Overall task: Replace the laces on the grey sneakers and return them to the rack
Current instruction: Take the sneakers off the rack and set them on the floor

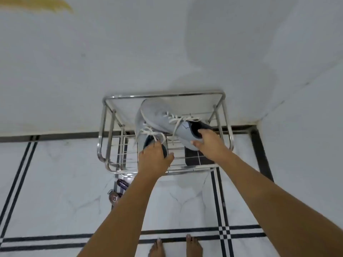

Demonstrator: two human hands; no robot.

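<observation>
Tiled floor [55, 182], steel rack [163, 95] against wall [130, 52].
Arms outstretched: my left hand [154, 159] grips heel of left sneaker [139, 125]; right hand [208, 143] grips collar of right sneaker [157, 113].

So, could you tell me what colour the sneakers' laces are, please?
The laces are white; the head view shows them best.

Grey sneakers [159, 115], white laces [178, 120], black-lined floor [55, 182].

left hand [154, 161] bare | right hand [210, 144] bare | forearms [128, 203] unsleeved | feet [156, 248] bare, toes in view
</observation>
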